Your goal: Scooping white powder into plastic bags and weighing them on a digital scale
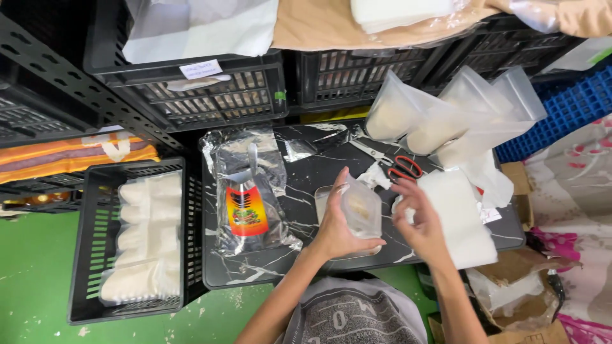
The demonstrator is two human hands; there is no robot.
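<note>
A dark marble-patterned table (306, 255) stands low over a green floor (38, 280), hemmed in by black crates. The left hand (338, 226) grips a small clear pouch (361, 207) with pale filling, thumb and fingers closed around it, holding it just above the table near the front edge. The right hand (421, 223) hovers just right of the pouch with fingers spread and curled, holding nothing; whether a fingertip touches the pouch cannot be told.

On the table's left half lies a pile of silver foil bags (248, 191), the top one bearing a red and orange label. Red-handled scissors (398, 165) lie toward the back, beside a white stack (459, 216) of sheets at the right. Filled clear bags (440, 114) lean upright at the back right corner.

Left of the table a floor crate (86, 255) holds white packed bags (143, 242). Behind, shelf crates (210, 95) carry cloth and plastic. A blue crate (567, 108) sits at the right, with torn cardboard (529, 299) on the floor below and patterned fabric beyond.
</note>
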